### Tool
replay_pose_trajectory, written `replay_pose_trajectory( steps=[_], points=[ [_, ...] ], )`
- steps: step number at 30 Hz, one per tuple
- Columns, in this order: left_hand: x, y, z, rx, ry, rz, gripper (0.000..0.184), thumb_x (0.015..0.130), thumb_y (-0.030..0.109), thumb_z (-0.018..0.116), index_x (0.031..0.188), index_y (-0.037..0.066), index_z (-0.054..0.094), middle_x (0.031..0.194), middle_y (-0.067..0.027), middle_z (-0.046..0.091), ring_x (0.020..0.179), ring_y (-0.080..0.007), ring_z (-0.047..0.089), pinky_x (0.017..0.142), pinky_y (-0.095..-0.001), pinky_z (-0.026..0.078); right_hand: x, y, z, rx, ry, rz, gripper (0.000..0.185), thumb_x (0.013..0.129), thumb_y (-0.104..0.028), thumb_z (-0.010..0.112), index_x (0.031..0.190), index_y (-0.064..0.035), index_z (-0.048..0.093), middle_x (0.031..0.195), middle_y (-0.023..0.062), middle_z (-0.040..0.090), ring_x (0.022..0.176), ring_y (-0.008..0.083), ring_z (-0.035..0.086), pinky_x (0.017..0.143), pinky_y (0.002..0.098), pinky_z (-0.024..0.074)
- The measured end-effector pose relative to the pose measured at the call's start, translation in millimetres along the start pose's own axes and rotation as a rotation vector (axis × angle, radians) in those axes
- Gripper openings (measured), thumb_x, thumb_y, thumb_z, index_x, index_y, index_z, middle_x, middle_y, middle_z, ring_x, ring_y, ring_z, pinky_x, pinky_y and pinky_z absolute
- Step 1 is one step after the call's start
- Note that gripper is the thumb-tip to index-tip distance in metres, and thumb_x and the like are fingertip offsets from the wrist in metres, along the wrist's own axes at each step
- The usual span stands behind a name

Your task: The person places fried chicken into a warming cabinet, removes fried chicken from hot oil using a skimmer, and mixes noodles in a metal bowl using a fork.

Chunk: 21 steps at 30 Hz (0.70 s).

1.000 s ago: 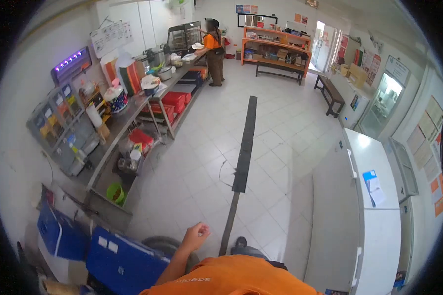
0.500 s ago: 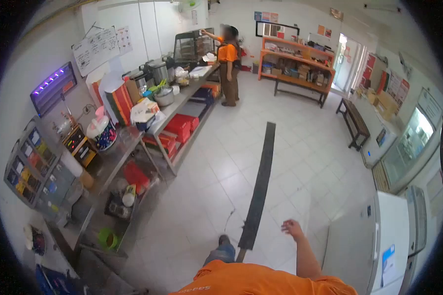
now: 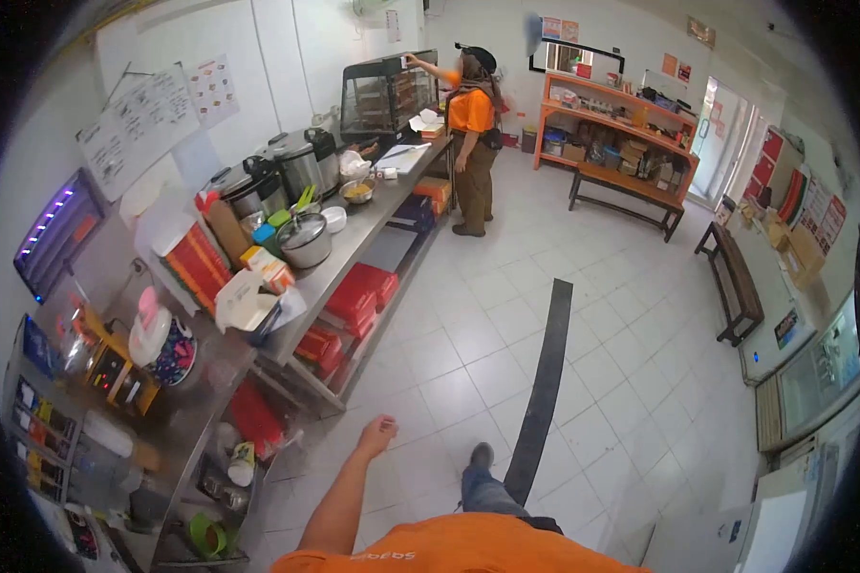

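Note:
My left hand point(image 3: 378, 435) hangs in the air over the tiled floor, at the end of my bare forearm. Its fingers are loosely bent, not closed into a fist, and nothing shows in them. The nearest furniture is the steel counter point(image 3: 301, 313) on the left, whose lower shelf bears red boxes point(image 3: 361, 294); the hand stays apart from both. My right hand is out of view. Below, my shoe point(image 3: 482, 456) rests on the floor beside a long dark strip point(image 3: 543, 387).
A co-worker in an orange shirt point(image 3: 471, 113) stands at the counter's far end, one hand raised to a glass display case point(image 3: 384, 100). Pots point(image 3: 304, 241) and bowls line the counter. An orange shelf point(image 3: 621, 119) and wooden benches point(image 3: 733, 286) stand farther back and right.
My view has come forward and turned left, bringing the counter closer. My left hand has swung into view, and my right hand has dropped out of it. The co-worker stays at the display case.

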<state>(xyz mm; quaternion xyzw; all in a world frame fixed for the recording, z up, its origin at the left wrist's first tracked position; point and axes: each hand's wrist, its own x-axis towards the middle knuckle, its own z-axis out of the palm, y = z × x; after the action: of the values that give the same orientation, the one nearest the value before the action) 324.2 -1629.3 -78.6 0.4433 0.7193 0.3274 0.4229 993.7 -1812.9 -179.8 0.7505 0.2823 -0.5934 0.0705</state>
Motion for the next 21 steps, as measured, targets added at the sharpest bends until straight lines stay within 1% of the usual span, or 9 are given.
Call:
replay_pose_trajectory(
  steps=[4,6,7,9,11,12,14,17,21],
  points=[
    [101.5,-32.2,0.6,-0.293,0.109,-0.078,0.028,0.090,0.026,0.071,0.111,0.008,0.065,0.094,-0.0062,0.071,0.082,-0.0167,0.067,0.073,-0.0341,0.054,51.5,-132.9,-60.1,-0.138,-0.010,-0.071,0.026,0.093,-0.033,0.061,0.101,-0.0114,0.074,0.098,0.0134,0.074,0.077,0.0240,0.070,0.064,0.0382,0.0550],
    [121.4,-104.5,-5.5,0.033,-0.021,-0.110,0.025,0.087,0.026,0.074,0.103,0.008,0.066,0.089,-0.0053,0.069,0.077,-0.0166,0.065,0.068,-0.0362,0.054,91.1,-198.8,-98.5,-0.503,-0.048,-0.220,0.027,0.093,-0.034,0.060,0.101,-0.0121,0.074,0.099,0.0147,0.074,0.079,0.0251,0.070,0.065,0.0390,0.0555],
    [113.5,-94.9,-12.0,-0.107,-0.133,-0.509,0.021,0.088,0.026,0.073,0.096,0.008,0.067,0.084,-0.0054,0.068,0.075,-0.0167,0.063,0.064,-0.0382,0.054,120.3,-237.4,-115.0,-0.896,-0.084,-0.399,0.028,0.093,-0.034,0.059,0.101,-0.0125,0.075,0.100,0.0154,0.074,0.080,0.0256,0.071,0.066,0.0394,0.0558],
    [105.0,-86.9,-16.2,0.358,-0.412,-0.819,0.032,0.090,0.038,0.067,0.101,0.009,0.071,0.082,-0.0060,0.068,0.073,-0.0199,0.063,0.062,-0.0407,0.054,175.5,-338.8,-135.2,-1.263,-0.048,-0.617,0.029,0.093,-0.035,0.058,0.101,-0.0132,0.075,0.101,0.0167,0.073,0.082,0.0267,0.071,0.068,0.0402,0.0563],
    [101.0,-89.3,-11.4,0.365,-0.484,-0.912,0.033,0.090,0.039,0.067,0.102,0.009,0.071,0.086,-0.0071,0.069,0.075,-0.0217,0.064,0.065,-0.0416,0.054,220.0,-466.3,-162.8,-0.479,0.074,-0.316,0.023,0.089,-0.025,0.060,0.091,-0.0084,0.076,0.074,0.0139,0.072,0.066,0.0288,0.069,0.060,0.0402,0.0548],
    [102.4,-77.2,-8.9,0.320,-0.471,-0.963,0.034,0.090,0.040,0.067,0.103,0.008,0.072,0.088,-0.0077,0.069,0.076,-0.0226,0.064,0.066,-0.0421,0.055,330.3,-492.3,-185.7,-0.961,0.238,-0.939,0.023,0.091,-0.024,0.059,0.086,-0.0066,0.073,0.068,0.0104,0.068,0.058,0.0209,0.064,0.054,0.0381,0.0525],
    [118.8,-76.7,-0.5,0.247,-0.450,-1.044,0.036,0.090,0.040,0.066,0.104,0.008,0.072,0.092,-0.0088,0.070,0.079,-0.0244,0.065,0.069,-0.0430,0.055,291.5,-635.2,-204.0,0.122,-0.114,-0.704,0.013,0.095,-0.016,0.059,0.089,-0.0068,0.066,0.075,0.0108,0.067,0.059,0.0189,0.064,0.054,0.0341,0.0511],
    [181.9,-63.9,12.7,0.179,-0.446,-1.109,0.038,0.090,0.042,0.065,0.106,0.008,0.072,0.098,-0.0106,0.070,0.082,-0.0271,0.067,0.072,-0.0443,0.056,227.6,-827.9,-205.6,0.278,0.033,-0.608,0.012,0.096,-0.014,0.056,0.104,-0.0062,0.062,0.082,0.0096,0.068,0.065,0.0183,0.067,0.055,0.0307,0.0511],
    [343.8,-30.1,16.6,0.183,-0.510,-1.040,0.042,0.090,0.043,0.064,0.109,0.007,0.073,0.105,-0.0129,0.071,0.087,-0.0306,0.069,0.077,-0.0461,0.056,254.1,-960.9,-206.3,0.157,-0.022,-0.703,0.018,0.098,-0.013,0.054,0.113,-0.0066,0.061,0.093,0.0093,0.072,0.076,0.0192,0.072,0.055,0.0302,0.0518]
  ],
)
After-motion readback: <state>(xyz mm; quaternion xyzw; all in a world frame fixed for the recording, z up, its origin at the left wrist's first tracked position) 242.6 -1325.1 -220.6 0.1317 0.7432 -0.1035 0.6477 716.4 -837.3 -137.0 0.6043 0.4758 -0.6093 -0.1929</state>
